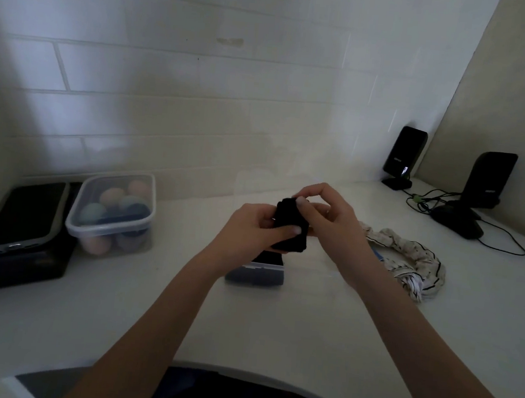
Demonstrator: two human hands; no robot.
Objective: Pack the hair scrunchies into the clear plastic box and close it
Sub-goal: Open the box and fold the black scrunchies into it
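1. Centre of the frame, just below the hands: small clear plastic box (255, 273) on the white counter (274, 328), dark contents inside, too dim to make out; lid state impossible to tell.
2. Left of the frame: second clear lidded container (112, 213), lid on, filled with round pastel balls in peach, green and blue.
3. Far left, just beside that container: dark case (20, 217) lying on a black box (20, 267).
4. Centre, raised above the small box: black scrunchie (290, 225), bunched up, held between both hands.
5. Left hand (251, 230): fingers curled round the scrunchie's left side, thumb pressed across its front.
6. Right hand (327, 214): fingers bent, pinching the scrunchie's upper right edge, thumb on top.
7. Both forearms reaching up from the bottom of the frame, converging at centre.
8. Right of centre: white patterned scrunchie (408, 264) lying on the counter, near the right wrist.
9. Upper right: two black speakers (404, 156) with cables by the wall.
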